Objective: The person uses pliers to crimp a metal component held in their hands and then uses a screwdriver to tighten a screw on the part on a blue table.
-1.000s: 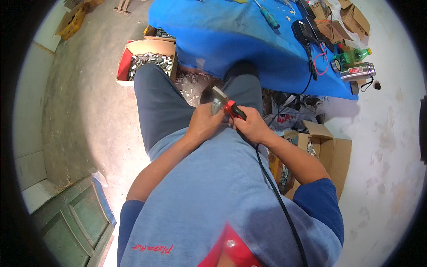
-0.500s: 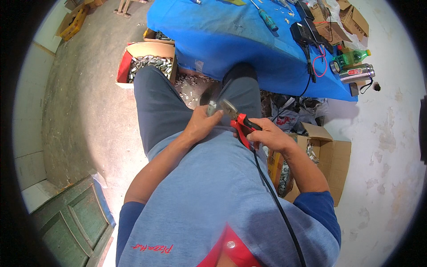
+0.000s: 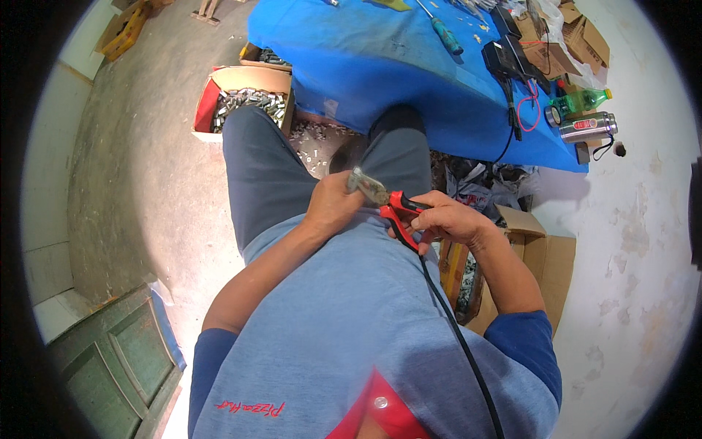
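My right hand (image 3: 455,218) is wrapped around the red and black handles of a pair of pliers (image 3: 395,208), held above my lap. The metal jaws of the pliers point up and left, at a small grey metal piece (image 3: 354,179). That piece is pinched in my left hand (image 3: 333,203), whose fingers are closed and partly hidden. Jaws and piece meet or overlap; whether the jaws bite on it I cannot tell. A black cord (image 3: 457,333) runs down from near the handles across my shirt.
Ahead is a table under a blue cover (image 3: 351,73), with a screwdriver (image 3: 447,36), black power adapters (image 3: 500,58), a green bottle (image 3: 585,100) and a steel flask (image 3: 589,126). A carton of metal pieces (image 3: 245,110) stands beyond my left knee. Another open carton (image 3: 545,271) is at my right.
The pliers' jaws have come up to the metal piece in my left hand. My left hand has turned a little, and the view has shifted slightly.
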The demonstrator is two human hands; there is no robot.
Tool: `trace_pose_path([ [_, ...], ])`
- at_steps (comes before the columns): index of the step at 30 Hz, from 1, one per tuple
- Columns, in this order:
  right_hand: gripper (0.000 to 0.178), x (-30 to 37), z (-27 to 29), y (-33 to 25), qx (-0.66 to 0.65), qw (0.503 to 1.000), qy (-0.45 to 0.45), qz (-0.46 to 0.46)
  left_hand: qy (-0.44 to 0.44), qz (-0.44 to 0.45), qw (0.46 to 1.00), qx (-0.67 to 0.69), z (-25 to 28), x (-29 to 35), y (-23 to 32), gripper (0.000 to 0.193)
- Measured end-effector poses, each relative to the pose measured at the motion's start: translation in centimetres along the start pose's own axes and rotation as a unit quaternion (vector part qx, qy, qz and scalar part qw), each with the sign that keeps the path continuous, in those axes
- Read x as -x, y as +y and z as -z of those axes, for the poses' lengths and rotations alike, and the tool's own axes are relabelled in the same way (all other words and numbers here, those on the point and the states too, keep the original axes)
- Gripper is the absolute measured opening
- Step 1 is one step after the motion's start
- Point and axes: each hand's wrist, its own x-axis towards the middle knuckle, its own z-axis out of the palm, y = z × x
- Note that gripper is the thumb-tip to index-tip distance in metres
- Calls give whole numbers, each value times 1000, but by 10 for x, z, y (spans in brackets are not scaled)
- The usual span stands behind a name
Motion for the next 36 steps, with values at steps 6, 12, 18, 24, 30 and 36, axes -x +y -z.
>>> trace_pose_path([
  [6, 57, 2, 2, -1, -8, 1000, -6, -1, 2, -10, 1000, -23, 0, 0, 2, 14],
  [12, 60, 3, 8, -2, -16, 1000, -7, 2, -2, 14, 998, -65, 0, -1, -1, 17],
  [18, 61, 2, 8, -2, 1, 1000, -14, 2, -9, 4, 998, -63, 2, 1, 8, 23],
  [24, 62, 2, 11, 2, -12, 1000, -19, 6, -6, 10, 998, -68, 2, 1, 10, 23],
  [30, 52, 5, 10, -3, -24, 1000, -16, 3, 16, -8, 997, -76, -2, 0, 1, 16],
  [36, 46, 4, 12, -3, -22, 1000, -14, -4, 20, -10, 995, -96, -2, 1, 2, 17],
])
